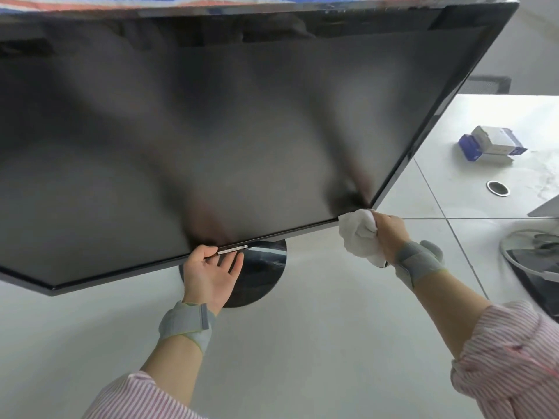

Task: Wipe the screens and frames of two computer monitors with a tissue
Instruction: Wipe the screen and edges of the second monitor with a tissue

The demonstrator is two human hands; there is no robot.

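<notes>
A large black monitor (242,116) fills most of the view, its dark screen switched off, standing on a round black base (266,276). My left hand (210,273) grips the middle of its bottom frame, thumb on the front edge beside a small silver badge. My right hand (388,231) holds a crumpled white tissue (360,234) pressed against the monitor's bottom right corner. A second monitor's base and edge (532,261) show at the far right, mostly cut off.
The white desk (302,343) runs under both monitors. A blue and white box (490,143) lies at the back right, near a round cable hole (498,188). A dark chair back (487,84) stands beyond the desk.
</notes>
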